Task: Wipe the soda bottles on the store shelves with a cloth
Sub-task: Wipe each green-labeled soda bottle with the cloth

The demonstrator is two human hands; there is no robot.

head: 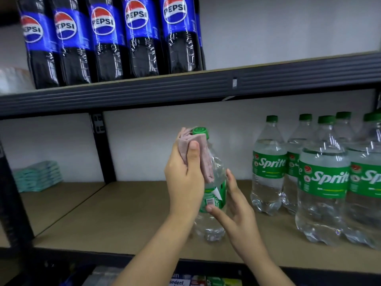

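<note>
One clear Sprite bottle (214, 195) with a green cap stands on the middle shelf (127, 211), apart from the others. My left hand (183, 178) grips a folded pink cloth (203, 157) and presses it against the bottle's neck and shoulder, just under the cap. Lower down, my right hand (235, 205) cups the bottle at its green label, thumb in front and fingers behind. Several more Sprite bottles (323, 182) stand in a group to the right. A row of dark Pepsi bottles (107, 42) fills the left of the upper shelf.
A dark metal shelf beam (185, 89) runs across just above my hands. A black upright post (103, 149) stands left of them. A stack of teal packets (39, 176) lies at the far left. Small boxed goods (198, 281) show on the shelf below.
</note>
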